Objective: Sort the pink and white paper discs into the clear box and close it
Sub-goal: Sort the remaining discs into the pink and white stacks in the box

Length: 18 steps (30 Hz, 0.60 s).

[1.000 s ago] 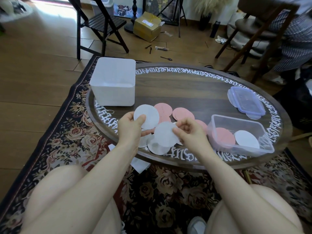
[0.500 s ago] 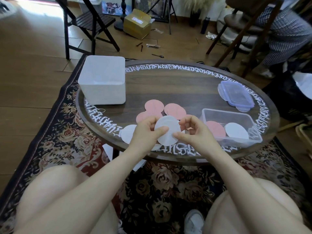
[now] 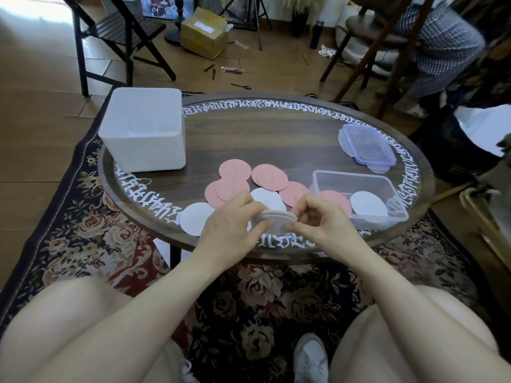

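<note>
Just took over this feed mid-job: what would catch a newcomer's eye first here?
Both hands meet at the near edge of the round table: the left hand and right hand hold a small stack of white discs edge-on between them. Just behind lie loose pink discs. To the right, the clear box already holds one pink and one white pile, its lid lying behind it.

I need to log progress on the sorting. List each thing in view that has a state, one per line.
clear box: open, a pink and a white disc inside
lid: off, lying on the table behind the box
white bin: open-topped, contents not visible
white stack: held on edge between both hands
left hand: grips the stack
right hand: grips the stack
pink discs: loose on the table, overlapping
</note>
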Tool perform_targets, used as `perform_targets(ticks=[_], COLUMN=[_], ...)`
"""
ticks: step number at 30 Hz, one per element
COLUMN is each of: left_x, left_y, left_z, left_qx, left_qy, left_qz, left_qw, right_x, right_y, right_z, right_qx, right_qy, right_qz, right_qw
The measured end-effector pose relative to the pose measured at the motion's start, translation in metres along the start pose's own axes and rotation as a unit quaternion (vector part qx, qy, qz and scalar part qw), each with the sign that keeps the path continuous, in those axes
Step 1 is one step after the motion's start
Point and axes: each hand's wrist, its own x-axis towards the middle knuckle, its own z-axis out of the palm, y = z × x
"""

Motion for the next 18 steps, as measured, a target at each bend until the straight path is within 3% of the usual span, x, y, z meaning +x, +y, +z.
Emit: perform_targets(ticks=[3,8,18], left_x=[-0.0012,-0.0004,-0.0012], left_y=[0.0020,0.0015,0.0000], left_z=[0.0024,0.0047,0.0080], left_qx=[-0.048,-0.094,-0.095], left_qy=[-0.038,-0.039,-0.072], left_qz=[-0.022,-0.027,-0.013], left_qw=[0.998,0.994,0.993], right_x=[-0.0007,-0.0014,0.0002], right_y=[0.0047,0.0036,0.0078], right_z=[0.0023,0.0010,0.0002], right_qx=[0.007,0.013,-0.006], right_qy=[-0.016,-0.016,-0.017], right_qz=[0.017,0.029,0.035], right_qw=[1.000,0.999,0.999])
